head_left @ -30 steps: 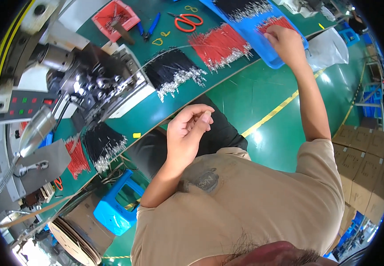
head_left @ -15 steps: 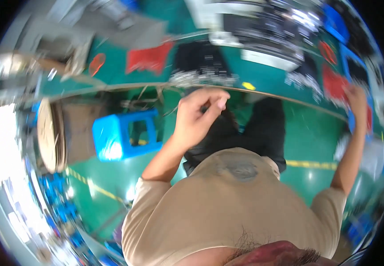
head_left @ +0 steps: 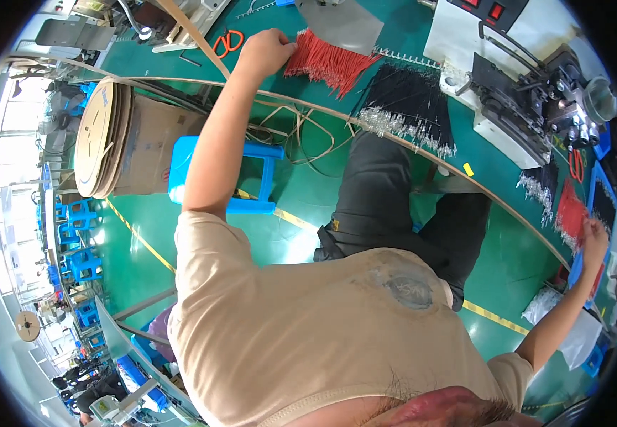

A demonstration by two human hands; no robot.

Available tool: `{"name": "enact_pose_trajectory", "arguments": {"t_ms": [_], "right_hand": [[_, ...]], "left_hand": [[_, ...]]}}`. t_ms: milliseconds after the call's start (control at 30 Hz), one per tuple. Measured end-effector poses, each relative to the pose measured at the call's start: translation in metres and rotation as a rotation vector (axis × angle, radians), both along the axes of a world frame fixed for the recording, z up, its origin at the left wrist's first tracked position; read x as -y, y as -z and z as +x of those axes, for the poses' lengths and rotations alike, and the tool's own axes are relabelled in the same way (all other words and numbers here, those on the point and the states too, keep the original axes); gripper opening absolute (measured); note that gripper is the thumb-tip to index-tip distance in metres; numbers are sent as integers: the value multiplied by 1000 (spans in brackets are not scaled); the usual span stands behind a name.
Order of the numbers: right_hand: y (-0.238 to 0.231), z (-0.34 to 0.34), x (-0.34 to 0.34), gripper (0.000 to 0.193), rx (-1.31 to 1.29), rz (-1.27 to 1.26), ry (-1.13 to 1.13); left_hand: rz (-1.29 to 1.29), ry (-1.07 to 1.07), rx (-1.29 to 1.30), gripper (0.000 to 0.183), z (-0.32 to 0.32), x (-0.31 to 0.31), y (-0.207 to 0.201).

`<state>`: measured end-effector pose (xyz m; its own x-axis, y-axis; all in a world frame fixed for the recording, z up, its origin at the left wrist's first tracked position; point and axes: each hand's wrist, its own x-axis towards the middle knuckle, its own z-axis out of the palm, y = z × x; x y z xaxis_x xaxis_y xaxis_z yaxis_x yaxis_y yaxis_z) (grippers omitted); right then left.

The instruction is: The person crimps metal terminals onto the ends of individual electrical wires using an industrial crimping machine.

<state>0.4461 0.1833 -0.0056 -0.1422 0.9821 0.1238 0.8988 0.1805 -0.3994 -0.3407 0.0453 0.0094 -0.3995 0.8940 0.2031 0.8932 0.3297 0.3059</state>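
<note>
My left hand (head_left: 267, 53) is stretched over the table's far left, its fingers curled and closed at the left edge of a bundle of red wires (head_left: 322, 64). Whether a wire is pinched between its fingertips cannot be made out. Beside that bundle lies a bunch of black wires (head_left: 408, 99) with bare metal ends reaching over the table edge. At the far right my right hand (head_left: 594, 243) is closed by the lower end of a smaller red wire bundle (head_left: 571, 210). What it grips is too small to see.
A bench machine (head_left: 515, 107) stands on the green table (head_left: 301, 89) beyond the black wires. Orange-handled scissors (head_left: 228, 43) lie left of my left hand, and another orange pair (head_left: 576, 165) at the right. Below the table are a blue stool (head_left: 262, 174) and a cardboard drum (head_left: 155, 142).
My left hand has gone from in front of my body, forward and left, to the red wires. My right hand stays near the right red bundle. The whole view has shifted.
</note>
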Motion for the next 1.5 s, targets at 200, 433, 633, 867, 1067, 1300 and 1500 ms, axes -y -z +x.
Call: {"name": "enact_pose_trajectory", "arguments": {"t_ms": [200, 433, 633, 867, 1067, 1300, 1500], "right_hand": [[5, 20, -3, 18, -164, 31, -24], [3, 5, 6, 15, -378, -43, 63], [-35, -40, 35, 27, -419, 1, 60], [-66, -80, 69, 30, -1082, -115, 38], [-54, -89, 96, 27, -1200, 19, -109], [-51, -114, 119, 19, -1366, 107, -87], [-50, -125, 121, 20, -1379, 88, -137]], "left_hand": [[-276, -8, 327, 24, -15, -22, -5], [-238, -78, 489, 24, -14, -16, -15], [-224, -20, 498, 25, -10, -19, -18], [146, 8, 665, 17, -32, 12, -21], [105, 52, 833, 14, -51, 1, 3], [8, 32, 855, 12, -37, -13, -1], [10, 5, 840, 11, -49, 0, -5]]}}
